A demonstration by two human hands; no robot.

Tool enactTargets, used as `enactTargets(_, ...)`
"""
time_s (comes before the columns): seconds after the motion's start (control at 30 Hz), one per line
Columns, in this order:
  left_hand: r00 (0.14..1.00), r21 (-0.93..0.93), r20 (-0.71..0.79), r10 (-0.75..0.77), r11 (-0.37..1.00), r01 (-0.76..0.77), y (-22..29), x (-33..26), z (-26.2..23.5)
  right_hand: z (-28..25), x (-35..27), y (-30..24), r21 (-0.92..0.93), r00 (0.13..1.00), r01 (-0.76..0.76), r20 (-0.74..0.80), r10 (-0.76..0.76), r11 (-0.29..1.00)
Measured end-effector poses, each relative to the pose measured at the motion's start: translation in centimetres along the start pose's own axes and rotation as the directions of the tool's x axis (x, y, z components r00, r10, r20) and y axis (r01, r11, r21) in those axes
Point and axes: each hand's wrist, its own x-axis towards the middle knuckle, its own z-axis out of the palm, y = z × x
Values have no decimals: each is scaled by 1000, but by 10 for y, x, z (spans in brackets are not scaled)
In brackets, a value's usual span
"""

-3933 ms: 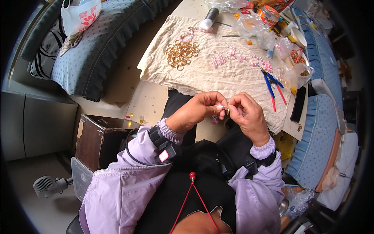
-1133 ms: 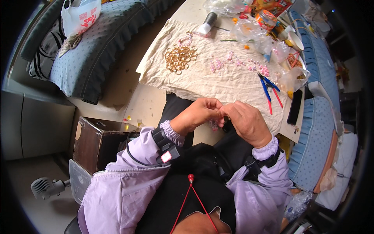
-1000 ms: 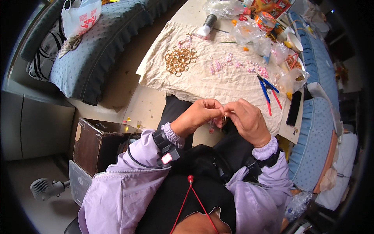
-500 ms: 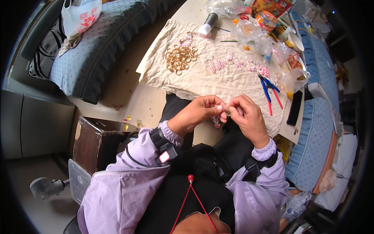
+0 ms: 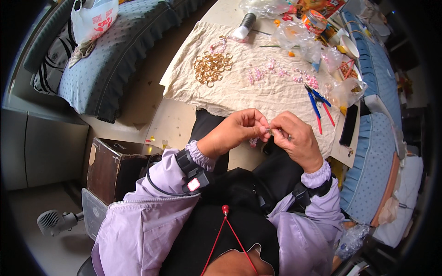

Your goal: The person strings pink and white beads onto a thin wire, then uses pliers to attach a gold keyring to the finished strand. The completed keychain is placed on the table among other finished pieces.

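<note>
Both hands meet over my lap, just off the near edge of the beige cloth (image 5: 216, 94). My left hand (image 5: 235, 132) is closed in a pinch, and a short strand of pink beads (image 5: 252, 142) hangs below its fingers. Close against its fingertips, my right hand (image 5: 299, 139) pinches a small metallic piece, mostly covered by the fingers; its exact kind is unclear. On the cloth ahead lie a heap of gold rings (image 5: 212, 69) and scattered pink beads (image 5: 258, 76). Two pairs of pliers with blue and red handles (image 5: 316, 108) rest to the right.
A spool of thread (image 5: 245, 26) stands at the cloth's far edge. Plastic bags (image 5: 294, 37), a jar (image 5: 314, 23) and a white bowl (image 5: 349, 47) crowd the far right. A black oblong case (image 5: 348, 125) lies near the right edge. A brown box (image 5: 110, 170) stands at left.
My right hand has turned slightly and shifted a little to the right. The metallic piece at its fingertips shows less now. The bead strand hangs slightly higher, more hidden by my left fingers.
</note>
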Motion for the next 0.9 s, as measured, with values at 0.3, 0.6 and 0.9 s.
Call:
enactTargets(0.3,986,22,45,158,987,-159,-3,5,6,-1,3,-3,-230,984,171,-4,-176,958)
enactTargets(0.6,997,106,-29,77,992,-73,7,-2,9,4,-4,5,209,979,-171,-72,190,963)
enactTargets(0.9,991,158,-20,135,979,-131,-1,1,9,4,1,4,-128,981,159,-94,-171,979)
